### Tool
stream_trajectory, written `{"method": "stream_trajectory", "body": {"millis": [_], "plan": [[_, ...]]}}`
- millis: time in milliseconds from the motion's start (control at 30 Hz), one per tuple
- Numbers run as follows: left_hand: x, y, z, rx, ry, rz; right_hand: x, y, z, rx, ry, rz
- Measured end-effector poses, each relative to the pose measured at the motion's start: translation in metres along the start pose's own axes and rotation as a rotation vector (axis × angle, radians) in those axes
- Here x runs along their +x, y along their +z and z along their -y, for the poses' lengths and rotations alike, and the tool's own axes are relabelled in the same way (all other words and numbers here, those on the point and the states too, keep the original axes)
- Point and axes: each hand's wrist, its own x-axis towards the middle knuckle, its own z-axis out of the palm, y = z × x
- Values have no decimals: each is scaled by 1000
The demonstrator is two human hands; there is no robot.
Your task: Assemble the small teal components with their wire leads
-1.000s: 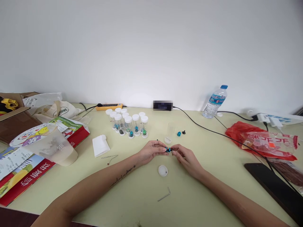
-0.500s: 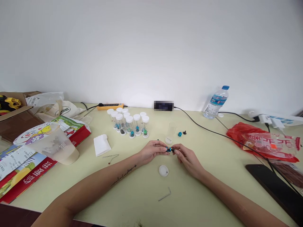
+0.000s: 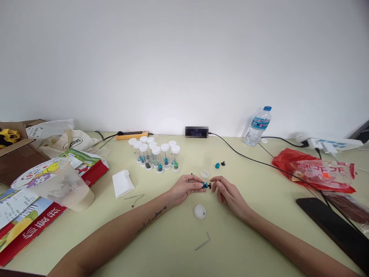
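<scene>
My left hand (image 3: 184, 189) pinches a small blue and black metal part (image 3: 206, 185) between thumb and fingertips, its black disc-like end pointing right. A thin bent wire-like piece (image 3: 186, 180) lies across the fingers of that hand. Close beside the black end is my right hand (image 3: 229, 194), its fingers loosely bent, thumb and index apart, with nothing visible between them. Below the hands lie a round white cap (image 3: 200, 212) with a tiny dark bit in it and an L-shaped hex key (image 3: 203, 242). Behind them are a loose blue piece (image 3: 217, 166) and a black piece (image 3: 223, 163).
Several clear tubes (image 3: 156, 159) with white caps stand at the back. An uncapped clear tube (image 3: 207, 159) lies behind my hands. Left are a folded white paper (image 3: 123, 184), a thin bent tool (image 3: 134, 198) and a plastic cup (image 3: 73, 188). A bottle (image 3: 258, 127) and red bag (image 3: 313, 171) are right.
My right hand's fingertips have come off the black end of the part and spread a little. My left hand keeps its hold. The whole view has shifted slightly.
</scene>
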Motion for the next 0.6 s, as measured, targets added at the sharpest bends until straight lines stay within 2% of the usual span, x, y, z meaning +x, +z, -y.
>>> {"method": "stream_trajectory", "body": {"millis": [167, 600], "plan": [[0, 1, -1, 22, 3, 6, -3, -4, -2, 64, 32, 29], [0, -1, 1, 40, 7, 21, -6, -3, 7, -192, -110, 63]]}}
